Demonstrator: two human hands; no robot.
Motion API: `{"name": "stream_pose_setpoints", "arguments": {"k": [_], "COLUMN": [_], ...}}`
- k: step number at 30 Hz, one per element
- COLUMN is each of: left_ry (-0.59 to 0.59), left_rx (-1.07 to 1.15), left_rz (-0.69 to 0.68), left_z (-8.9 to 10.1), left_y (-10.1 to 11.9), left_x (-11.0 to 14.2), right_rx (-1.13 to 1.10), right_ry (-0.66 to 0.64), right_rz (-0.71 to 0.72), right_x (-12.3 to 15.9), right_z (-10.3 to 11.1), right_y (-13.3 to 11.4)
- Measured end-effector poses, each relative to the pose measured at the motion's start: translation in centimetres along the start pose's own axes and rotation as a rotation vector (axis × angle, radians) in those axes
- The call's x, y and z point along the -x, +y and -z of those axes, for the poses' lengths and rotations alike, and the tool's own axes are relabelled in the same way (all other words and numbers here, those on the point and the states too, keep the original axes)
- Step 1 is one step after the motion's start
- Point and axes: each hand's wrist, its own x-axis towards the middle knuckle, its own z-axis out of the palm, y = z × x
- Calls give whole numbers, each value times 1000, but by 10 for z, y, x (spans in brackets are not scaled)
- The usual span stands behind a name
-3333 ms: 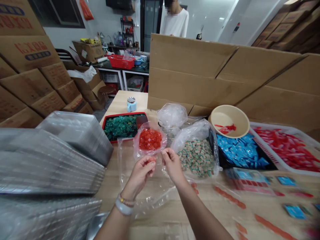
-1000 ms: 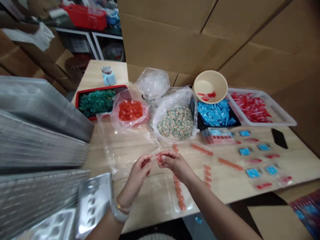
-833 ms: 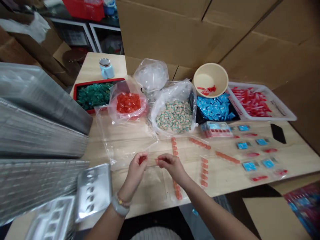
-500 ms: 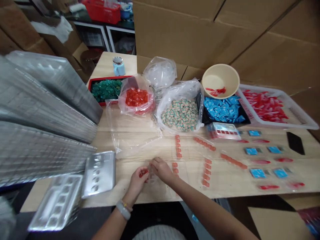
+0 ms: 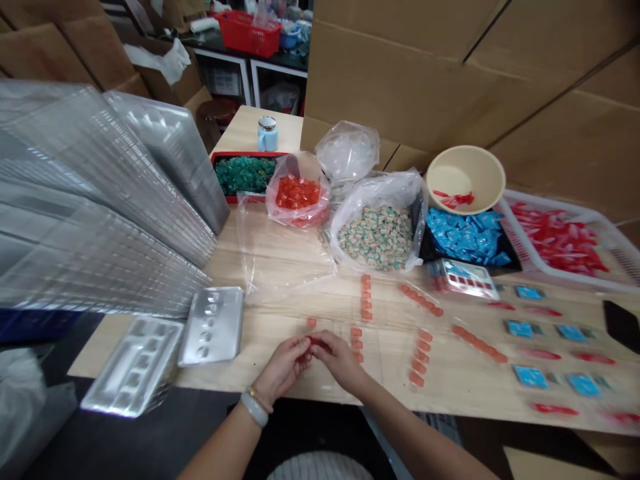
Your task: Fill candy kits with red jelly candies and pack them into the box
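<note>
My left hand [image 5: 283, 367] and my right hand [image 5: 337, 360] meet at the table's front edge, fingertips pinched around a small orange-red candy [image 5: 313, 340]. More orange-red candies lie in short rows on clear film [image 5: 385, 333] just beyond my right hand. One loose piece [image 5: 311, 323] sits above my fingers. Further back, a plastic bag of red candies [image 5: 297, 197] stands next to a bag of striped wrapped sweets [image 5: 377, 237]. A large clear plastic sheet [image 5: 283, 257] lies flat in front of the red bag.
Stacks of clear moulded trays [image 5: 105, 193] tower at the left, with two silver trays [image 5: 213, 327] beside them. At the back are a red tray of green candies [image 5: 245, 175], a beige bowl [image 5: 465, 179] and a white basket [image 5: 560, 240]. A cardboard wall [image 5: 400, 73] rises behind.
My view has swung back toward the table's middle. My hands have come closer together near the front edge, and their fingertips now meet on the candy.
</note>
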Motion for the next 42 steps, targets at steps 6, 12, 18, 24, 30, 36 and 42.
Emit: {"name": "stream_pose_setpoints", "arguments": {"k": [6, 12, 18, 24, 30, 36, 42], "left_ry": [-39, 174, 159, 129, 97, 220, 133], "left_rx": [-47, -59, -177, -237, -493, -1102, -1489], "left_rz": [209, -17, -47, -43, -168, -551, -630], "left_z": [-2, 1, 7, 11, 18, 19, 8], "left_y": [-9, 1, 10, 16, 10, 7, -12], "left_x": [4, -1, 1, 8, 3, 0, -16], "right_rx": [87, 344, 681, 457, 29, 39, 49], "right_ry": [57, 201, 33, 124, 175, 271, 302], "right_rz": [-3, 44, 141, 51, -60, -149, -84], "right_x": [21, -2, -28, -7, 18, 30, 20], "right_z": [-6, -11, -21, -12, -15, -19, -28], "right_y": [5, 23, 45, 9, -1, 17, 36]}}
